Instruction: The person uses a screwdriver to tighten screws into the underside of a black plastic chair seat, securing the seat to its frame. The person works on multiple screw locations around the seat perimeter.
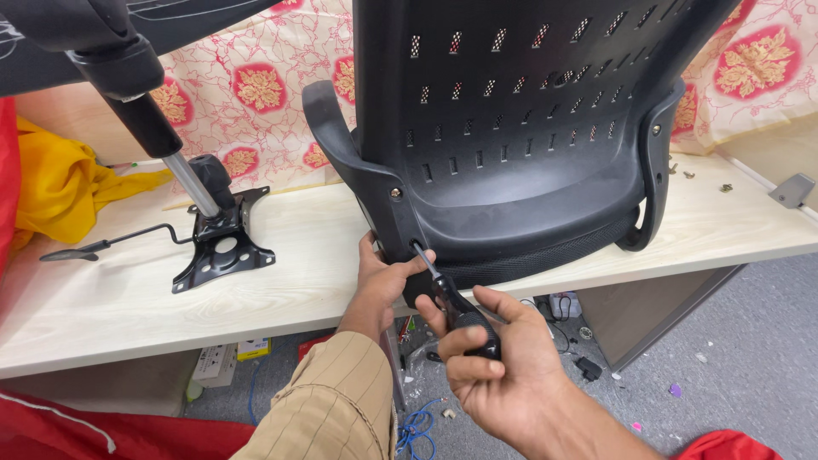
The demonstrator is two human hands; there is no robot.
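Observation:
A black office chair seat and back (520,128) lies on its side on a pale wooden table (119,307). My right hand (503,375) grips a black-handled screwdriver (460,311), whose tip sits in a screw hole on the left armrest bracket (388,213). My left hand (382,285), in a tan striped sleeve, presses against the bracket just below that hole, thumb beside the screwdriver shaft. A second screw shows higher on the bracket.
A black chair tilt mechanism (223,247) with a gas cylinder (162,136) and lever stands on the table at left. Yellow cloth (51,183) lies far left. Small screws (724,187) lie at the right. Cables and boxes sit under the table.

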